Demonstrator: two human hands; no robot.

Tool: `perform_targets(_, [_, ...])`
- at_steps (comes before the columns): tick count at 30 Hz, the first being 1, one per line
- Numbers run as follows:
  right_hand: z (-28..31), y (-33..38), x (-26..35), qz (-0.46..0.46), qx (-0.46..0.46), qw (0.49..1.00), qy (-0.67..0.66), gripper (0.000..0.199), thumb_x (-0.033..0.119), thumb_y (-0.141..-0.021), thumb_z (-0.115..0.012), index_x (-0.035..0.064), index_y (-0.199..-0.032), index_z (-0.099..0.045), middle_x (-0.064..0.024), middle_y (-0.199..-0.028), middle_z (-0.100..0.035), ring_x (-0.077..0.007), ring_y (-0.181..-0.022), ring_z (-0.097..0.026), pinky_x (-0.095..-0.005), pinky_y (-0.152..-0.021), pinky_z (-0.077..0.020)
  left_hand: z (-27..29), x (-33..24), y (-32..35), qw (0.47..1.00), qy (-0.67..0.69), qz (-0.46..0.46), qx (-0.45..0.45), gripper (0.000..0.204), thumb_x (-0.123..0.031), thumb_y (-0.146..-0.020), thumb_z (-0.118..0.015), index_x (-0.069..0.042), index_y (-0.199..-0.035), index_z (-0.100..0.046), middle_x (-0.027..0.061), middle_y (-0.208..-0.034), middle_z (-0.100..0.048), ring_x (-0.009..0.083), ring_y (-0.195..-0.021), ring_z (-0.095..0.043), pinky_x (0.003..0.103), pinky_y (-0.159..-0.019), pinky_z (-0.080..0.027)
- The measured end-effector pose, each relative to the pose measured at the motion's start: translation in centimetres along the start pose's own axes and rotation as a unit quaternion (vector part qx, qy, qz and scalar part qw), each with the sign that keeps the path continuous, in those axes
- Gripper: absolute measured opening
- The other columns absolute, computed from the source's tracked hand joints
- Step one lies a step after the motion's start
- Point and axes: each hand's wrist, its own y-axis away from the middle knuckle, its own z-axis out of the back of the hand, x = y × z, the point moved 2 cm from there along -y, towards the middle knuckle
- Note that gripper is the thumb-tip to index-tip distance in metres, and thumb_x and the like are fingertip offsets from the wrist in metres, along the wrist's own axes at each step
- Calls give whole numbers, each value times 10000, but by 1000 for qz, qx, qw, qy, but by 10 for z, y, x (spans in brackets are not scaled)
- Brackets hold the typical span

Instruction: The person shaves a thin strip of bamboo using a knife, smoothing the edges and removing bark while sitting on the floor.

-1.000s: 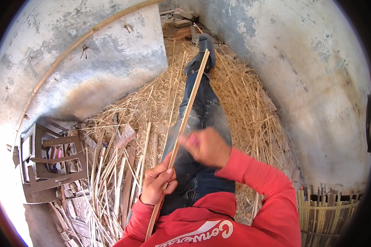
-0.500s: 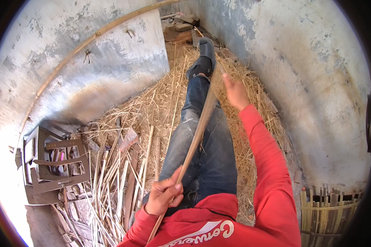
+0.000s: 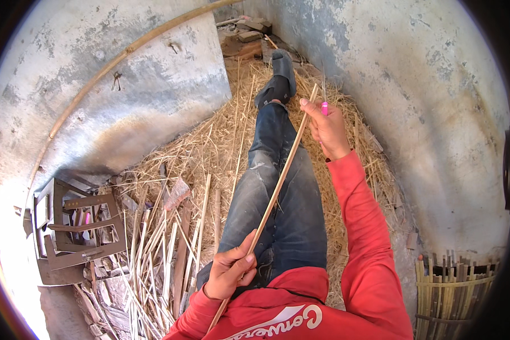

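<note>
A long, slim bamboo strip (image 3: 282,174) slants across my legs, from beside my waist up toward my raised foot. My left hand (image 3: 230,272) is closed around its lower part, thumb on top. Near its far end is my right hand (image 3: 330,129), with the thumb against the strip. My right fingers are curled around a knife (image 3: 324,108); a bit of pink handle and a thin blade pointing away show above the fist, and the rest is hidden. The blade stands to the right of the strip, apart from it.
Straw-like shavings (image 3: 192,139) cover the ground around my outstretched legs (image 3: 255,192). Several loose strips (image 3: 167,255) lie at the left beside a dark slatted frame (image 3: 85,226). A woven bamboo basket (image 3: 453,292) stands at the lower right. Weathered walls (image 3: 413,102) close in both sides.
My right hand has shifted slightly nearer and turned, bringing the knife's pink handle into view. The strip, blurred before, is now sharp. My left hand keeps its hold in nearly the same place.
</note>
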Motion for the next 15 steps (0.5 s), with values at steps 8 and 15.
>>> perform_targets(8, [-8, 18, -8, 63, 19, 990, 124, 346, 386, -979, -668, 40, -979, -651, 63, -692, -497, -21, -565, -422, -231, -501, -327, 6, 1, 2, 993, -110, -35, -36, 491, -7, -1003, -523, -50, -1489, -470, -5, -688, -506, 56, -485, -375, 220, -437, -264])
perform_targets(15, [21, 10, 8, 84, -4, 980, 180, 469, 388, -1089, -432, 6, -915, -642, 17, -646, -511, -62, -555, -450, -254, -509, -357, 2, -10, 6, 992, -103, -9, -66, 517, -23, -990, -599, -57, -1490, -473, -56, -703, -521, 12, -538, -385, 190, -486, -299])
